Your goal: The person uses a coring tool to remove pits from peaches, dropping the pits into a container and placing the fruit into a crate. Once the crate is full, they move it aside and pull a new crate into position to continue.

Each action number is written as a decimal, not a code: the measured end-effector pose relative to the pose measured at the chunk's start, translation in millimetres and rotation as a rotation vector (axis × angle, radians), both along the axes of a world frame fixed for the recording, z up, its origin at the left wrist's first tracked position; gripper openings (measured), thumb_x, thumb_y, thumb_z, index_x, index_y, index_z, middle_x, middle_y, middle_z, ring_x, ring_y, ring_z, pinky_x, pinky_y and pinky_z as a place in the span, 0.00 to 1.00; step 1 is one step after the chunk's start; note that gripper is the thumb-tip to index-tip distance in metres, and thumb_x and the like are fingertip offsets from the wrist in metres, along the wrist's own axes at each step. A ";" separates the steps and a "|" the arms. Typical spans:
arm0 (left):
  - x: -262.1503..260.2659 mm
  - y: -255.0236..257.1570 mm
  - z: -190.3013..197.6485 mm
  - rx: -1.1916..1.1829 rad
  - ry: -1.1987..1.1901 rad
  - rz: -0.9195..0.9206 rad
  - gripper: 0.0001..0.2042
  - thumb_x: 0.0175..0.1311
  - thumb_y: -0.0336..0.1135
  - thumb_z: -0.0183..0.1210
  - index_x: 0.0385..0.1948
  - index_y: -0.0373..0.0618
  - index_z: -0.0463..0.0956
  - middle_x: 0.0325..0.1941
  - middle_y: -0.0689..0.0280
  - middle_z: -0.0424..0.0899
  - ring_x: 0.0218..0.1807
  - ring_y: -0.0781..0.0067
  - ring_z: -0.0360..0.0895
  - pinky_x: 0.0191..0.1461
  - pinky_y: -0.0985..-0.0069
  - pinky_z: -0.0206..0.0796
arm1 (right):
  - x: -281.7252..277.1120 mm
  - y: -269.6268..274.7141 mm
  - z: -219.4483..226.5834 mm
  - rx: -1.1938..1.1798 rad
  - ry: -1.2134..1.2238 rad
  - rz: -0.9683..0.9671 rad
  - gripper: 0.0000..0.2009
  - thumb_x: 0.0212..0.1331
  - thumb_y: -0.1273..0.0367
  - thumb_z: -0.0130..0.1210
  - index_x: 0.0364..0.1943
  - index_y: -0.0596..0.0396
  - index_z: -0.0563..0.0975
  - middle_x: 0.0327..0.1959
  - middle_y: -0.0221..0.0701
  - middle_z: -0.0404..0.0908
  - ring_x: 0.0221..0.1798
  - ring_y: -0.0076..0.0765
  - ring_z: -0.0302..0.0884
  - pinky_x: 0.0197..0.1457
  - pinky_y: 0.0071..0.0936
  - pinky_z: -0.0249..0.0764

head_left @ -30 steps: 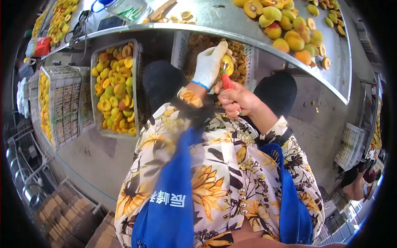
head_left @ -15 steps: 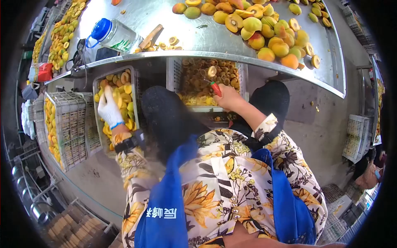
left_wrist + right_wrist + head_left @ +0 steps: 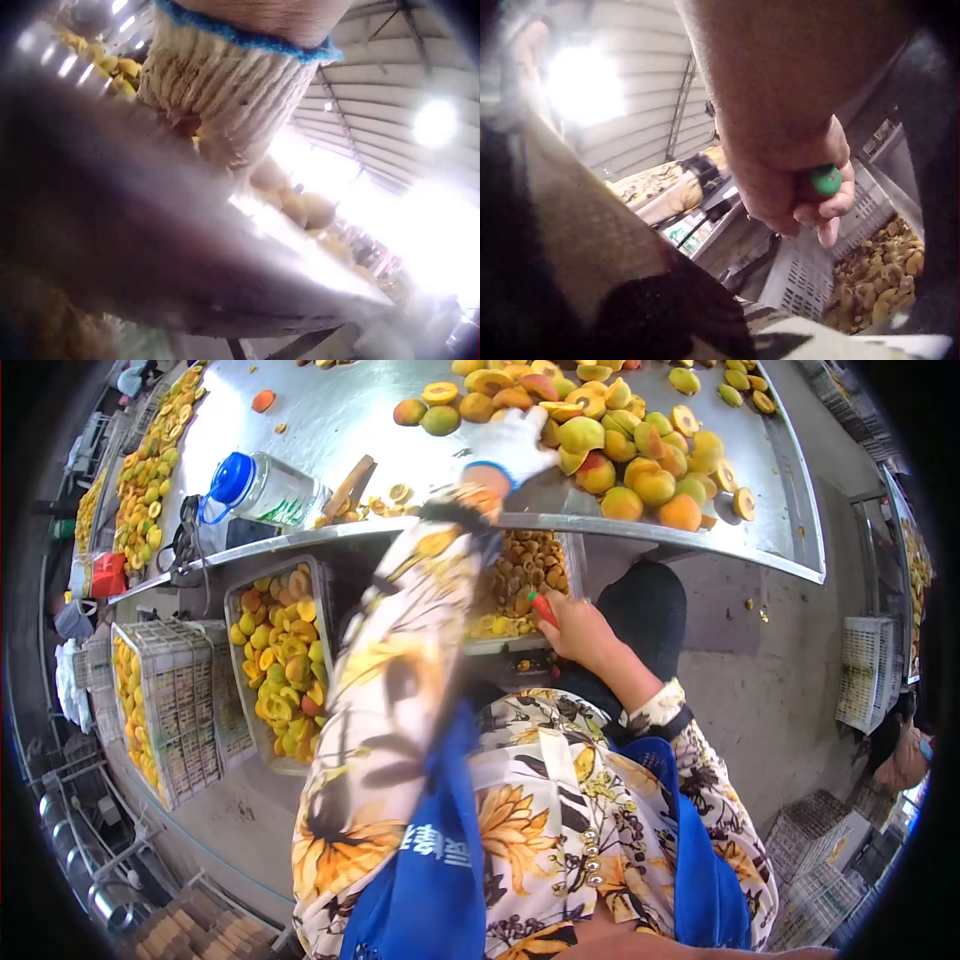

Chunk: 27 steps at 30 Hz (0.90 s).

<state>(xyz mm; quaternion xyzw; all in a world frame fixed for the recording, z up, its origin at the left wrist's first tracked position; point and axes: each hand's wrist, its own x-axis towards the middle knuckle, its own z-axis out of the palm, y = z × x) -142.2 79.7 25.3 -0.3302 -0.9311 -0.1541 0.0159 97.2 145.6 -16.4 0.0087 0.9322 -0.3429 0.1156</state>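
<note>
In the head view my left hand (image 3: 515, 445), in a white knit glove with a blue cuff, reaches over the metal table (image 3: 360, 420). Its fingers extend to the near left side of a pile of yellow-red peaches (image 3: 640, 460), whole and halved. The left wrist view shows the ribbed glove (image 3: 225, 90) close over the tabletop, fingertips hidden. My bare right hand (image 3: 585, 632) grips a red-handled pitting tool (image 3: 543, 608) over a crate of brown peach stones (image 3: 530, 565). Its green handle end (image 3: 826, 181) pokes out of the fist in the right wrist view.
Left of my knees stands a crate of peach halves (image 3: 285, 680), with another filled crate (image 3: 170, 700) farther left. A blue-capped plastic bottle (image 3: 255, 485) and a wooden stick (image 3: 348, 487) lie near the table edge. Peaches line another table (image 3: 160, 470) at the far left.
My left hand went from the stone crate to the left crate of halves, then up to the table pile. The stone seen at the pitting tool's tip half a second ago is gone.
</note>
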 end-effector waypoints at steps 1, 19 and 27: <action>-7.1 12.9 -3.4 -0.002 -0.001 0.014 0.28 0.46 0.52 0.58 0.50 0.50 0.68 0.50 0.55 0.72 0.51 0.54 0.73 0.53 0.63 0.66 | 6.9 6.0 2.5 -0.007 0.014 -0.040 0.13 0.51 0.65 0.57 0.36 0.58 0.70 0.25 0.51 0.76 0.32 0.59 0.75 0.36 0.47 0.71; 128.4 -70.4 34.5 0.408 -0.212 -0.077 0.27 0.42 0.36 0.63 0.50 0.46 0.69 0.50 0.56 0.72 0.46 0.57 0.75 0.48 0.70 0.70 | -45.3 24.1 31.9 -0.559 0.186 -0.452 0.27 0.50 0.57 0.61 0.50 0.60 0.69 0.31 0.37 0.78 0.32 0.33 0.75 0.39 0.28 0.71; 168.3 -80.8 -6.1 1.918 -1.408 0.314 0.19 0.66 0.48 0.48 0.46 0.41 0.68 0.41 0.58 0.78 0.39 0.65 0.77 0.42 0.71 0.72 | -33.7 -28.7 32.0 -0.960 -0.056 -0.452 0.19 0.54 0.61 0.57 0.45 0.58 0.68 0.26 0.34 0.76 0.19 0.30 0.73 0.23 0.27 0.70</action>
